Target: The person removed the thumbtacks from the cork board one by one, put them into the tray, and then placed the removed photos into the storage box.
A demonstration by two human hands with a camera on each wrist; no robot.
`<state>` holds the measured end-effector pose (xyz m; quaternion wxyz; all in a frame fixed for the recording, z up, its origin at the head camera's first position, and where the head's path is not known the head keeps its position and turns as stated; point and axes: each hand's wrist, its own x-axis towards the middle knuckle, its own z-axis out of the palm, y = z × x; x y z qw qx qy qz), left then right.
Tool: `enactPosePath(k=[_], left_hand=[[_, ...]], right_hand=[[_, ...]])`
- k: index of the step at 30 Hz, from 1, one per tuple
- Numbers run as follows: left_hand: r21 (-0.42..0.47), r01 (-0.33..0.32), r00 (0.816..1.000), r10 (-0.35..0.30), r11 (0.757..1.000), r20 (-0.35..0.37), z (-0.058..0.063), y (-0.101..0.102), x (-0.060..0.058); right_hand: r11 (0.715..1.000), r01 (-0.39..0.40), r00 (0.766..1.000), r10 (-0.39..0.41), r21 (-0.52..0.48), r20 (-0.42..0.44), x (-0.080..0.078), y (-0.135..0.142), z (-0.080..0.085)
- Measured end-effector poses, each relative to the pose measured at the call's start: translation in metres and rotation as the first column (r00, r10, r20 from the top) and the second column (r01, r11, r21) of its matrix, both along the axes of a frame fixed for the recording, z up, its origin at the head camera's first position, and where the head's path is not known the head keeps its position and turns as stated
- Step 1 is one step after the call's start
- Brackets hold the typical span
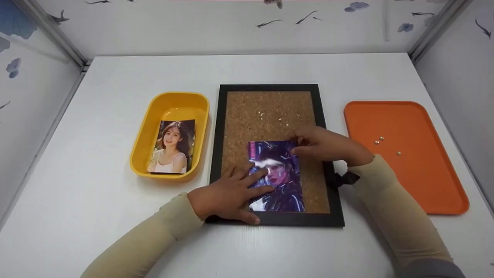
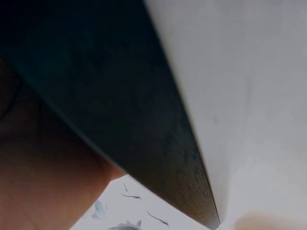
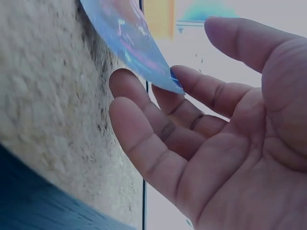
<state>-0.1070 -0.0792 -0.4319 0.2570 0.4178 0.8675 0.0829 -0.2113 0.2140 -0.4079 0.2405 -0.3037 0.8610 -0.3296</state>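
Note:
A glossy purple picture card [image 1: 278,193] lies on the lower part of a cork board [image 1: 243,116] with a black frame [image 1: 216,154]. My left hand [image 1: 231,193] rests on the card's left side with fingers spread, its thumb over the frame's lower edge. At the card's upper right corner is my right hand [image 1: 318,144]. In the right wrist view, its loosely bent fingers [image 3: 139,127] touch the card's corner [image 3: 163,79] from beneath, while the thumb stands apart from it. Mostly frame edge [image 2: 120,96] shows in the left wrist view.
Left of the board stands a yellow tray [image 1: 141,154] holding a portrait photo [image 1: 170,148]. An orange tray [image 1: 417,177] with small gold pins [image 1: 398,153] lies to the right. Several similar gold pins [image 1: 287,124] sit on the cork above the card.

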Motion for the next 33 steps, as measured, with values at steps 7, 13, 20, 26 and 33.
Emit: enactPosePath(k=[7, 13, 20, 26, 33], left_hand=[[-0.003, 0.002, 1.0, -0.002, 1.0, -0.007, 0.0, 0.0, 0.001], [-0.004, -0.001, 1.0, 0.001, 1.0, 0.0, 0.0, 0.0, 0.001], [-0.003, -0.007, 1.0, 0.007, 1.0, 0.016, 0.002, 0.0, 0.001], [-0.001, -0.001, 1.0, 0.001, 1.0, 0.008, 0.002, 0.0, 0.0], [0.015, -0.006, 1.0, 0.006, 1.0, 0.005, 0.001, 0.0, 0.001]], right_hand=[[0.999, 0.044, 0.998, -0.043, -0.01, 0.048, 0.01, 0.003, -0.006], [0.992, 0.102, 0.982, -0.09, -0.071, 0.164, 0.019, 0.006, -0.011], [0.958, 0.215, 0.945, -0.155, -0.191, 0.287, 0.028, 0.007, -0.014], [0.89, 0.323, 0.88, -0.157, -0.323, 0.448, 0.038, 0.004, -0.016], [0.841, 0.415, 0.809, -0.166, -0.347, 0.564, 0.045, -0.001, -0.019]])
